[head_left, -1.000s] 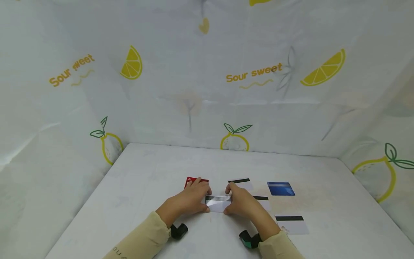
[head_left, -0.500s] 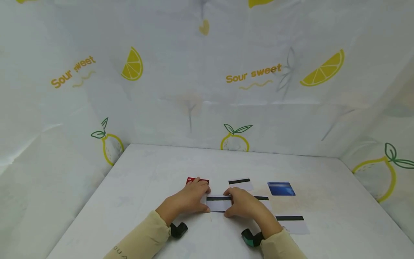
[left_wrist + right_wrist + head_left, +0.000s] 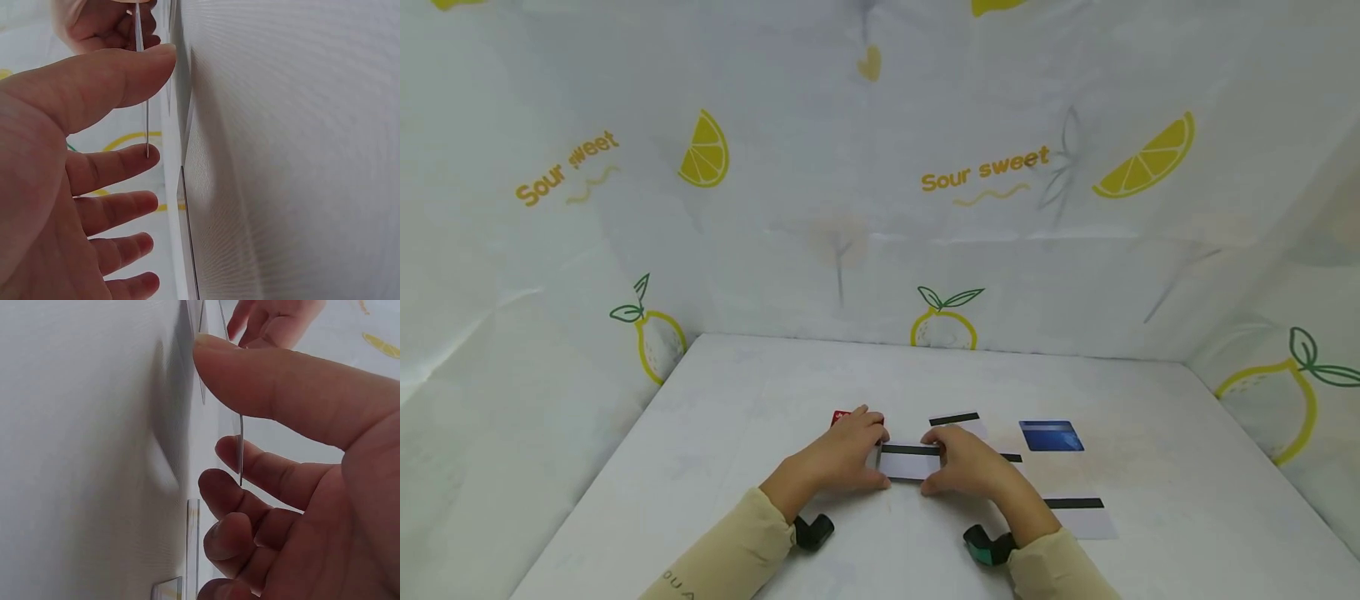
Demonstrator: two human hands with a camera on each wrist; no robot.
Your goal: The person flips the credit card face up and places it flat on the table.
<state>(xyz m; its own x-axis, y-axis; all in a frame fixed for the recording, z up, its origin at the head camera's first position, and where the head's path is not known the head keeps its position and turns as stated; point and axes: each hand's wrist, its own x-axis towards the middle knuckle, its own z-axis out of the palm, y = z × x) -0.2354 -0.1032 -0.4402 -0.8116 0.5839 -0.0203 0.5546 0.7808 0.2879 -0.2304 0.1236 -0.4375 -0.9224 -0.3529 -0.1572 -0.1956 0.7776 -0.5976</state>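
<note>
A white card with a black magnetic stripe (image 3: 910,463) spans the gap between both hands in the head view, raised above the tabletop. Its left end is pinched by my left hand (image 3: 844,450), thumb at the near edge and index finger at the far edge. At the other end, my right hand (image 3: 970,461) pinches it likewise. The left wrist view shows the card edge-on (image 3: 147,128), with the other fingers spread. In the right wrist view, the card (image 3: 240,450) passes behind the thumb, and the remaining fingers are bent below. A red card (image 3: 841,416) is partly hidden beyond my left hand.
On the white table (image 3: 760,375) lie a blue card (image 3: 1051,436) and several striped white ones: a far card (image 3: 958,422), one mostly behind my right hand (image 3: 1013,457), and a nearer one (image 3: 1084,520). A lemon-printed sheet (image 3: 820,275) hangs behind.
The striped card has risen from the table, with both hands going up and slightly away along with it. Glare seen on it earlier has gone. The other cards stay put.
</note>
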